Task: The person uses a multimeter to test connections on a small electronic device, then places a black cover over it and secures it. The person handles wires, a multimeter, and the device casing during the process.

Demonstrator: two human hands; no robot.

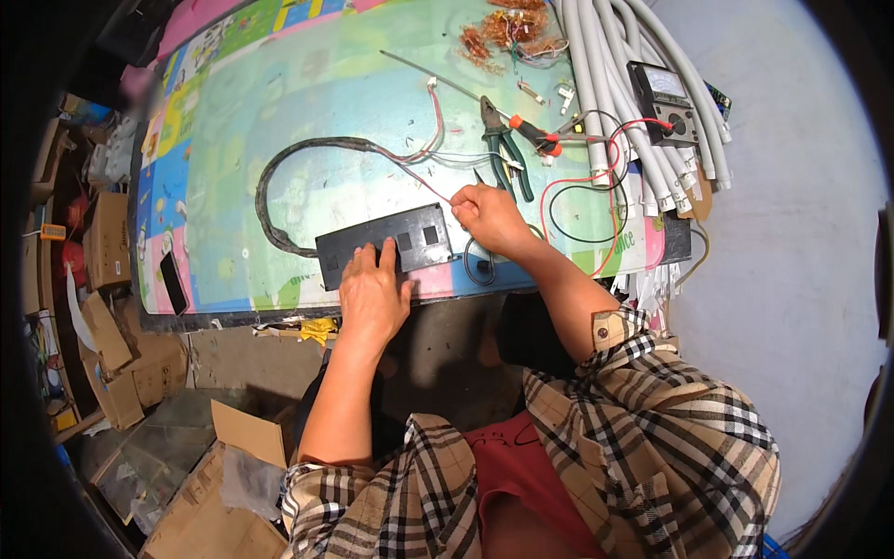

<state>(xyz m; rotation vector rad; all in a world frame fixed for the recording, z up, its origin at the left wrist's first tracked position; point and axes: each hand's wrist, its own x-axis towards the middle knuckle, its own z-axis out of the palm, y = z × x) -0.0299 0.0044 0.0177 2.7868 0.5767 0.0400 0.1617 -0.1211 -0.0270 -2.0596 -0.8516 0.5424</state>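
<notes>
A flat black rectangular box (421,244) lies near the front edge of the covered table. My left hand (371,296) rests on its top, fingers stretched out flat. From the box's left end a black-sheathed cable (265,197) loops up and to the right, where it splits into thin wires. One reddish wire (426,184) runs to my right hand (495,222), whose thumb and forefinger pinch its end beside the box's right corner. Another branch ends in a small white connector (431,84). Green-handled pliers (506,149) lie just beyond my right hand.
Beyond are a long screwdriver (436,76), a tool with orange-and-black handles (537,136) and copper wire scraps (507,35). An analog multimeter (669,104) with red and black leads rests on grey tubes (605,88). A phone (173,282) lies left; cardboard boxes (223,503) stand below.
</notes>
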